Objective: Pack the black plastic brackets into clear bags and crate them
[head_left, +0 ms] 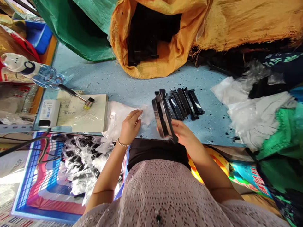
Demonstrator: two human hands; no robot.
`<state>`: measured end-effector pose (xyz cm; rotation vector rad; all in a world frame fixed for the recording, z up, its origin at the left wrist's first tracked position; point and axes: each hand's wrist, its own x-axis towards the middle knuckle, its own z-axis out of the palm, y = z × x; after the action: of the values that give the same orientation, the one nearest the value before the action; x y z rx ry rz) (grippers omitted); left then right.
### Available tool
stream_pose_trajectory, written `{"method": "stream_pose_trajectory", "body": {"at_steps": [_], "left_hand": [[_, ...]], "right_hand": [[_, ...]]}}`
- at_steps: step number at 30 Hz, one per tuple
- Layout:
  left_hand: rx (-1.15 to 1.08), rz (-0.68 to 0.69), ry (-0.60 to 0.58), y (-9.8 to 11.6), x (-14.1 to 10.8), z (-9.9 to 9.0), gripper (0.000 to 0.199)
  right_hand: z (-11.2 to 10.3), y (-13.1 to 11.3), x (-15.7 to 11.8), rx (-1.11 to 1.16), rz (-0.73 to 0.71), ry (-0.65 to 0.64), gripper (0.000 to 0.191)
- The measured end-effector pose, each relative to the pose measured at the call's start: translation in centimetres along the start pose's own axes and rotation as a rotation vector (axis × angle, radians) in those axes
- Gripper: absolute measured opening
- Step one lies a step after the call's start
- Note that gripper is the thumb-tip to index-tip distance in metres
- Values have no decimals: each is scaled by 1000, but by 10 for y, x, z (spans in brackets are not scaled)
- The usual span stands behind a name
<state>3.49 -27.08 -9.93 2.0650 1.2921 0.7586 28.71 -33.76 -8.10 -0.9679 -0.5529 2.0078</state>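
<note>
My right hand (183, 132) is closed around a black plastic part (163, 115), a long frame-like piece tilted upright above the table's front edge. Beside it on the tabletop lies a row of several similar black plastic parts (183, 102). My left hand (131, 126), with a ring and a beaded bracelet, presses its fingers together at the edge of a clear plastic bag (115, 116). The bag lies flat, perhaps on top of others, and its edge reaches out past my fingertips.
An orange sack (151, 71) holding dark parts and a green sack (94, 50) stand behind. On the left are a notepad (94, 116), a brush-like tool (75, 94), a white box (49, 113) and a bottle (42, 74). A blue basket (30, 176) of bagged parts sits below; crumpled plastic (251, 116) lies right.
</note>
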Motion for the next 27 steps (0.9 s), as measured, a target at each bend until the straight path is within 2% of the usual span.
{"method": "stream_pose_trajectory", "body": {"at_steps": [2, 3, 5, 7, 10, 13, 16, 19, 23, 26, 27], "left_hand": [[-59, 7, 29, 3, 1, 4, 51], [-93, 26, 44, 5, 0, 6, 58], [-136, 84, 44, 11, -3, 7, 71], [-132, 190, -20, 20, -10, 8, 79], [-109, 349, -142, 29, -20, 8, 82], [-135, 326, -98, 27, -22, 2, 82], [-168, 271, -3, 21, -18, -8, 82], [-187, 322, -60, 24, -19, -15, 83], [-203, 405, -166, 36, -29, -5, 80], [-179, 408, -232, 42, -32, 5, 76], [-159, 419, -244, 46, -33, 5, 74]], "right_hand": [[1, 10, -11, 51, 187, -130, 33], [0, 15, -12, 90, 264, -143, 32], [-5, 26, -6, 171, 342, -82, 30], [-10, 34, 6, 220, 345, -25, 31], [-13, 39, 21, 226, 233, -33, 31], [-10, 43, 22, 203, 167, -66, 26], [-6, 46, 17, 221, 286, -165, 28], [-3, 45, 18, 189, 334, -190, 30], [7, 34, 24, -119, 55, 63, 30], [24, 29, 19, -466, -177, 288, 28], [30, 27, 15, -576, -223, 317, 28]]}}
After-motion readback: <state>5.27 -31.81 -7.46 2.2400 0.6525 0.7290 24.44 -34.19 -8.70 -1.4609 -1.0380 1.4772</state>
